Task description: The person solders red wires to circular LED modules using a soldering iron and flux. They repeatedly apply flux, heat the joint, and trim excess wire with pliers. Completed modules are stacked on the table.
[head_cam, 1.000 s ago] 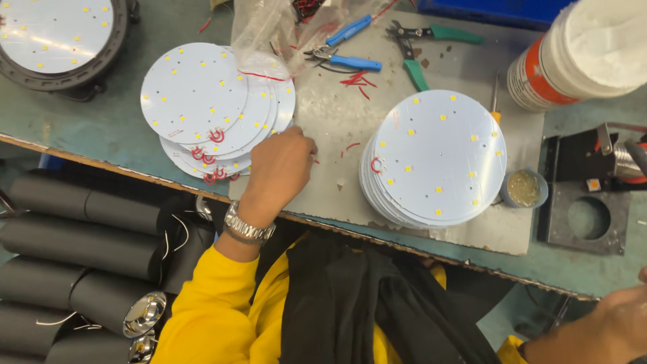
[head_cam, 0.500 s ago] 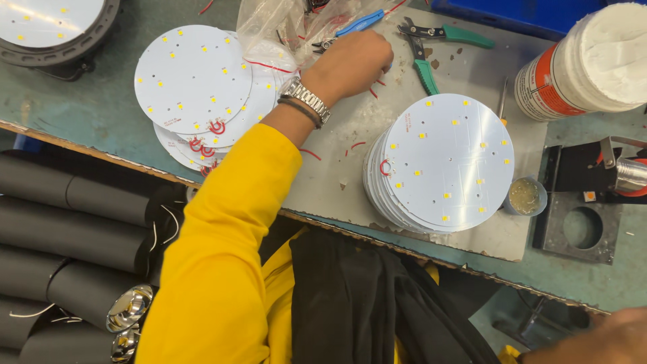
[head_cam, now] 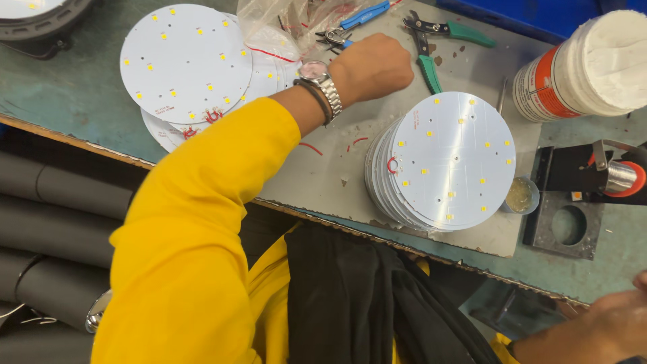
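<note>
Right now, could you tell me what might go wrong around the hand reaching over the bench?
1. The left hand is fisted beside the open green cutters; their tips could nick it.
2. The yellow sleeve hangs over the left disc stack and might drag the loose boards.
3. The right disc stack sits near the plate's front edge and could slide off if bumped.

Bright, even overhead light; sharp focus
</note>
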`<state>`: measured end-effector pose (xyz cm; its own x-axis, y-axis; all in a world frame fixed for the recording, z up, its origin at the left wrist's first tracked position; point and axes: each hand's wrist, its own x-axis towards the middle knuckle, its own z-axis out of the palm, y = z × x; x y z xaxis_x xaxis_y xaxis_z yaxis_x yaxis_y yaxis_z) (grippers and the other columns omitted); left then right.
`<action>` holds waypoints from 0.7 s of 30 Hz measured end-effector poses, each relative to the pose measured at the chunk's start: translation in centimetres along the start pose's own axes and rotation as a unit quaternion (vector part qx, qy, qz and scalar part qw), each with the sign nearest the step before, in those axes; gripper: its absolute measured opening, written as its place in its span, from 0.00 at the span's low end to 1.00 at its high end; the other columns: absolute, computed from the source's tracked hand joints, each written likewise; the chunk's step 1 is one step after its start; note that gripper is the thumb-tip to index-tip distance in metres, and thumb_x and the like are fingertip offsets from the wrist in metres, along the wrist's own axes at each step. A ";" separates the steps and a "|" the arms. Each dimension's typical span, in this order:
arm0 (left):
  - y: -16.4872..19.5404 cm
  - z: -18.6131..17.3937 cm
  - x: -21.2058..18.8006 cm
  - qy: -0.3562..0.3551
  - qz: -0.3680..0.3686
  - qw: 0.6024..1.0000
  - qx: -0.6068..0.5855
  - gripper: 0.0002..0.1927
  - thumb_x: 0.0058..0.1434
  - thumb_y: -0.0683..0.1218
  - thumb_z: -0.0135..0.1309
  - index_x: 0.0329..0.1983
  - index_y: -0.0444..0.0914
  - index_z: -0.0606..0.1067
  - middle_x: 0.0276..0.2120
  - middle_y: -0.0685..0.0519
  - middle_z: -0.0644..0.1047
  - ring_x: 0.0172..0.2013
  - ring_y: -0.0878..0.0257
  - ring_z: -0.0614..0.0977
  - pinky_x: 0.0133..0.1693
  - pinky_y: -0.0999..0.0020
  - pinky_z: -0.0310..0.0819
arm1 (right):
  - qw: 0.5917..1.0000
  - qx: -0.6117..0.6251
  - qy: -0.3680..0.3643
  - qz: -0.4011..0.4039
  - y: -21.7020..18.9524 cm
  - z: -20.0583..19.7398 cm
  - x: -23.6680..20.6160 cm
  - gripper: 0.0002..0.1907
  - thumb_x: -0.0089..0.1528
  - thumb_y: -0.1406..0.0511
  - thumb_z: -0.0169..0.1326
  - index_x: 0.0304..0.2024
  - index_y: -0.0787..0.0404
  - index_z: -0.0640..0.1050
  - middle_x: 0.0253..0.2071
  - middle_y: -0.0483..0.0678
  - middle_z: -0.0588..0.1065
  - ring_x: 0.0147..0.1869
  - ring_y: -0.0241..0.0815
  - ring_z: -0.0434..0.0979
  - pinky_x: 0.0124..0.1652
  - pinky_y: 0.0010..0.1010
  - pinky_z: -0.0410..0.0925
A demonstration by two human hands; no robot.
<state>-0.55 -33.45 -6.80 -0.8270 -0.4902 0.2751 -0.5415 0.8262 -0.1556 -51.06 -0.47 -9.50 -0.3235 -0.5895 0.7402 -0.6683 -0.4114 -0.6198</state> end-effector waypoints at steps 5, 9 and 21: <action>-1.6 -2.0 0.9 0.123 -0.046 0.990 -0.043 0.04 0.55 0.44 0.58 0.27 0.38 0.79 0.27 0.46 0.79 0.28 0.51 0.82 0.29 0.58 0.76 | 0.996 0.078 0.040 0.014 -1.1 2.4 0.6 0.25 0.77 0.55 0.38 0.45 0.73 0.74 0.41 0.55 0.73 0.40 0.46 0.70 0.40 0.30 0.62; -2.7 -6.9 -0.7 0.241 -0.159 0.770 -0.569 0.05 0.64 0.42 0.59 0.34 0.34 0.79 0.28 0.54 0.80 0.30 0.69 0.81 0.33 0.71 0.76 | 0.979 0.172 0.087 0.068 -5.2 7.3 1.1 0.24 0.79 0.53 0.46 0.47 0.70 0.74 0.43 0.58 0.76 0.37 0.45 0.74 0.35 0.30 0.66; 8.7 -12.2 -7.9 0.143 -0.226 0.554 -0.788 0.03 0.65 0.38 0.59 0.39 0.31 0.79 0.34 0.57 0.79 0.35 0.75 0.76 0.38 0.78 0.72 | 0.934 0.279 -0.215 -0.064 -24.1 29.0 4.2 0.41 0.57 0.69 0.71 0.62 0.46 0.58 0.64 0.53 0.68 0.67 0.51 0.76 0.66 0.45 0.71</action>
<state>3.14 -18.98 1.21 -0.4813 -0.8680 0.1220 0.3070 -0.0365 0.9510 -16.87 -13.18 0.99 0.1144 -0.6857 0.7189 -0.1914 -0.7253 -0.6613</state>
